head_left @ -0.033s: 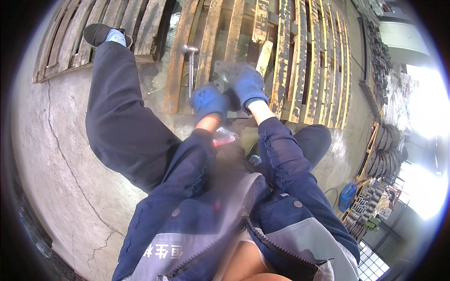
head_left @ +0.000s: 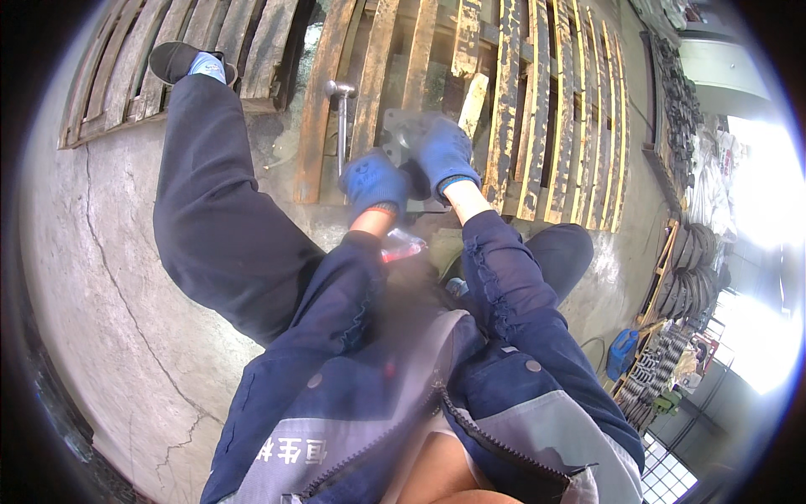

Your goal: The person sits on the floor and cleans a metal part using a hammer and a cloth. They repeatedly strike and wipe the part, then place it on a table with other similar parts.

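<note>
A grey metal part [head_left: 401,124] with a flat, holed flange lies on the wooden pallet [head_left: 366,118] in front of me. My right hand [head_left: 446,155], in a blue knitted glove, curls over the part's right side. Beside it my left hand [head_left: 374,181], gloved alike, is closed at the part's near left; its fingertips and whatever they hold are hidden. Something dark and rounded [head_left: 416,180] shows between the two gloves. A hammer [head_left: 342,126] lies on the slats, head away from me, its handle's near end right by my left glove.
A second pallet [head_left: 193,50] stands at the far left, with my left foot [head_left: 186,64] against it. A clear plastic bag with red [head_left: 404,246] lies below my wrists. A blue jug [head_left: 622,353] and stacked metal parts [head_left: 646,374] are at the right.
</note>
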A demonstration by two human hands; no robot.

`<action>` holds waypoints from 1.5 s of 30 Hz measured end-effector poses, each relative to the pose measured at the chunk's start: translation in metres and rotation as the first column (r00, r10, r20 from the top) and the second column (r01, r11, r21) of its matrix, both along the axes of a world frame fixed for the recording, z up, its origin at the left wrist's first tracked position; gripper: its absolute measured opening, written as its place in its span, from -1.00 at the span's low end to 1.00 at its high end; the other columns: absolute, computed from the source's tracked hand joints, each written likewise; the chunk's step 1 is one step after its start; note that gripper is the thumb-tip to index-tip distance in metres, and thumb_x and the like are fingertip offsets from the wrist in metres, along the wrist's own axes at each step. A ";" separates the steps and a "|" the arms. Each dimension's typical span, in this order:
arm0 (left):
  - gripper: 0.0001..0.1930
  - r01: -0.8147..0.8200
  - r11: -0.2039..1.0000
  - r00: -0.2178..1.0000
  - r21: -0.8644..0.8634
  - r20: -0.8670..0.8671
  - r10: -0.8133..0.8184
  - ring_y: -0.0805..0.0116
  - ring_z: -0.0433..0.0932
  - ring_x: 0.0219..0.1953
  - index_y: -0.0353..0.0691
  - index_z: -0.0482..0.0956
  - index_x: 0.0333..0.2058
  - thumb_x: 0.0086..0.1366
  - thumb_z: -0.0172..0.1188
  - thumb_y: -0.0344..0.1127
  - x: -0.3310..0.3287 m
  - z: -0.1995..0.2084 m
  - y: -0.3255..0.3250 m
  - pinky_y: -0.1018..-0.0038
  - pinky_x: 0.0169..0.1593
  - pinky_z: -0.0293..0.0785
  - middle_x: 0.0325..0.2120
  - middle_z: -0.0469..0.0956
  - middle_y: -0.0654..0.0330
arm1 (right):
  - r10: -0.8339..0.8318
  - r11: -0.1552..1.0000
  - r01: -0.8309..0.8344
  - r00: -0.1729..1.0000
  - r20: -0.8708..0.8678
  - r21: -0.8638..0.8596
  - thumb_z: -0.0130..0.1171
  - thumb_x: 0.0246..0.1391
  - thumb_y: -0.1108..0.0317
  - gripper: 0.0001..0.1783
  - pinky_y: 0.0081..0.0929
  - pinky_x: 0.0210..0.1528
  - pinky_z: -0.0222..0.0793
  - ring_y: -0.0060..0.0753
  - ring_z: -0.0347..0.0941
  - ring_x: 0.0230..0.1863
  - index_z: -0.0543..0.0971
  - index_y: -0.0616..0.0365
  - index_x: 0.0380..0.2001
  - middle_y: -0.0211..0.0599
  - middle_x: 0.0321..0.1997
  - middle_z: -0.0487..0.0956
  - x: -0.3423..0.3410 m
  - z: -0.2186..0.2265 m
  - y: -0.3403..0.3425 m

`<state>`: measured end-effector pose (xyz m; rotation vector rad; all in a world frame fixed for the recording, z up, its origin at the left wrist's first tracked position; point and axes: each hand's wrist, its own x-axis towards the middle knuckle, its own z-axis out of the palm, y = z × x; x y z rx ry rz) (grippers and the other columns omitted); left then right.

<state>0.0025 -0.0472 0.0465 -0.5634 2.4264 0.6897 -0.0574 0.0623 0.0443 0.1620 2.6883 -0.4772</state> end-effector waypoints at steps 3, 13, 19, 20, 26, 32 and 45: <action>-0.51 -0.004 1.000 1.000 0.015 0.016 0.004 0.06 0.64 -0.01 -0.15 0.67 -0.07 0.10 0.29 0.04 0.000 0.000 0.000 0.28 0.04 0.48 -0.15 0.68 -0.01 | 0.057 0.997 -0.053 0.995 -0.080 0.054 0.13 0.12 0.20 -0.69 -0.10 0.06 0.48 0.08 0.57 0.00 0.65 0.06 -0.12 -0.07 -0.04 0.64 0.001 0.000 -0.003; -0.54 0.017 1.000 0.999 0.020 0.034 -0.018 0.07 0.62 0.02 -0.15 0.68 -0.07 0.12 0.28 -0.02 0.000 0.004 -0.001 0.29 0.03 0.51 -0.12 0.67 -0.01 | 0.212 0.976 -0.214 0.976 -0.042 -0.032 0.21 0.13 0.04 -0.62 -0.24 0.15 0.42 -0.03 0.56 0.06 0.67 -0.08 -0.05 -0.12 0.05 0.62 -0.004 0.012 0.010; -0.55 -0.003 1.000 0.999 0.018 0.032 0.002 0.07 0.64 0.00 -0.17 0.68 -0.08 0.09 0.33 -0.07 -0.001 0.010 -0.001 0.29 0.04 0.51 -0.14 0.68 0.00 | 0.210 0.968 -0.212 0.977 -0.030 -0.132 0.13 0.11 0.20 -0.65 -0.20 0.16 0.42 0.00 0.52 0.08 0.64 -0.02 -0.05 -0.12 0.02 0.62 -0.009 0.003 0.047; -0.55 0.009 1.000 0.999 0.030 0.041 -0.010 0.07 0.64 -0.01 -0.17 0.68 -0.08 0.09 0.34 -0.06 -0.001 0.010 -0.001 0.29 0.04 0.51 -0.14 0.68 -0.01 | 0.152 0.973 -0.151 0.988 -0.009 -0.175 0.12 0.12 0.19 -0.66 -0.21 0.16 0.41 0.01 0.52 0.08 0.64 -0.02 -0.05 -0.12 0.02 0.62 -0.008 -0.001 0.048; -0.54 0.010 1.000 1.000 0.013 0.008 -0.010 0.05 0.64 -0.03 -0.17 0.68 -0.10 0.07 0.35 -0.04 0.000 0.004 -0.002 0.28 0.01 0.51 -0.16 0.68 -0.03 | 0.026 0.983 -0.049 0.991 -0.131 -0.176 0.14 0.17 0.06 -0.64 -0.19 0.17 0.41 0.07 0.52 0.06 0.65 -0.01 -0.08 -0.09 -0.01 0.62 0.011 -0.005 0.038; -0.54 0.017 1.000 1.000 0.011 -0.019 -0.016 0.02 0.64 -0.05 -0.18 0.67 -0.13 0.04 0.35 -0.02 0.002 -0.003 -0.001 0.26 0.02 0.51 -0.20 0.67 -0.06 | -0.019 0.980 -0.010 0.989 -0.147 -0.199 0.22 0.08 0.20 -0.61 -0.28 0.11 0.45 -0.05 0.57 0.03 0.64 0.02 -0.02 -0.08 -0.01 0.63 0.014 0.006 0.024; -0.54 0.023 1.000 1.000 -0.014 0.019 -0.023 0.07 0.64 -0.04 -0.13 0.68 -0.09 0.07 0.36 -0.02 -0.002 -0.003 0.000 0.28 0.05 0.50 -0.16 0.68 0.01 | 0.341 0.897 -0.248 0.915 -0.216 0.366 0.11 0.12 0.29 -0.82 -0.19 -0.11 0.53 -0.20 0.64 -0.18 0.68 0.00 -0.30 -0.18 -0.25 0.67 0.026 -0.011 0.002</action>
